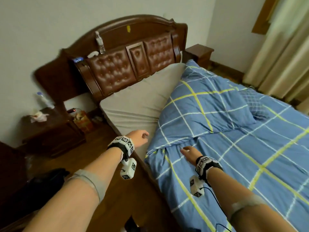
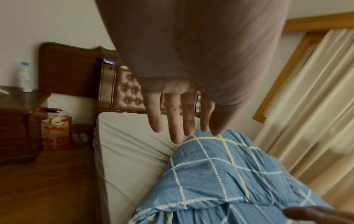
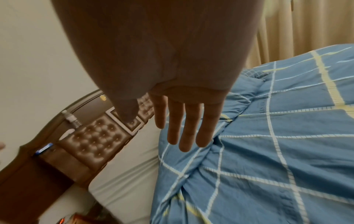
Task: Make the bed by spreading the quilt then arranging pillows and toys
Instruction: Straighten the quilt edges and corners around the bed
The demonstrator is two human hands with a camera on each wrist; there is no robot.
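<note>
A blue quilt (image 1: 250,148) with white and yellow checks covers most of the bed, its upper corner folded back in a thick flap (image 1: 205,104). Bare beige sheet (image 1: 133,101) shows near the headboard. A blue checked pillow (image 1: 254,104) peeks out under the fold at the right. My left hand (image 1: 141,135) hovers over the sheet by the quilt's edge, fingers straight (image 2: 175,121) and holding nothing. Above the quilt's fold line my right hand (image 1: 189,152) is spread flat, fingers extended (image 3: 184,128), empty. The same quilt (image 2: 220,174) (image 3: 268,151) fills both wrist views.
A brown tufted headboard (image 1: 127,64) carries a bottle (image 1: 99,41) on its ledge. A dark nightstand (image 1: 46,129) at the left holds a bottle and tissues; a red paper bag (image 1: 82,121) stands beside it. Curtains (image 1: 284,56) hang at the right. Wooden floor lies left of the bed.
</note>
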